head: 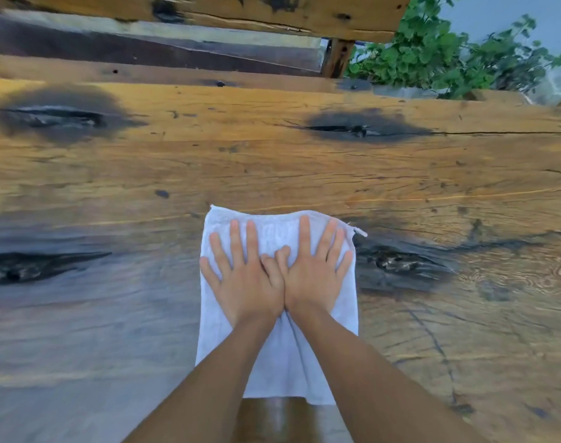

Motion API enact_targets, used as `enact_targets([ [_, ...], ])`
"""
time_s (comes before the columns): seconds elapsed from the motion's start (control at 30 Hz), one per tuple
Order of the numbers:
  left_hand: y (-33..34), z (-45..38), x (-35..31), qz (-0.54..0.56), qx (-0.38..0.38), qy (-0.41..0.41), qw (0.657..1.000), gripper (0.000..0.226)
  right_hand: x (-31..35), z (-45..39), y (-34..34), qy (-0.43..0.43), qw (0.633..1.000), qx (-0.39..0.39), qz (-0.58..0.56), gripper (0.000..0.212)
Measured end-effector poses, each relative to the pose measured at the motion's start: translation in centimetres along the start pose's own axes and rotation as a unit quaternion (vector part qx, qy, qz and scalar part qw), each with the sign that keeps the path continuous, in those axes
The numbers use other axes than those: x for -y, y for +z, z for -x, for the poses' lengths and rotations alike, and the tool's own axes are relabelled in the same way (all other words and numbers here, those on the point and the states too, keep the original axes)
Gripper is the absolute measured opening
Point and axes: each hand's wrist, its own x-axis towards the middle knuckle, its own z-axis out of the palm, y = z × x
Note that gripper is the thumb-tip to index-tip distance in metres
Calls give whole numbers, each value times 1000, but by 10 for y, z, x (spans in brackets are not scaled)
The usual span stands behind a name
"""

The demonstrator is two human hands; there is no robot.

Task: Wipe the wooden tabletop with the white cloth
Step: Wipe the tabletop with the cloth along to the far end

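The white cloth [282, 356] lies flat on the wooden tabletop [272, 161], in the lower middle of the head view. My left hand [241, 276] and my right hand [314, 273] press on its far half, side by side, palms down, fingers spread, thumbs touching. Neither hand grips the cloth; both rest flat on top. The tabletop is rough, orange-brown wood with dark knots and cracks, and a greyish sheen covers its near left part.
A wooden bench backrest [209, 11] runs along the far side of the table. Green leafy plants [448, 59] stand at the far right. Dark knots [365, 127] mark the planks on both sides of the cloth.
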Motion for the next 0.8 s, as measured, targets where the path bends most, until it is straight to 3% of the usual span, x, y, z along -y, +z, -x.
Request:
enact_targets([
  [0.8, 22, -316, -131, -36, -44, -43, 997, 67, 103, -325, -44, -70, 996, -30, -42, 64],
])
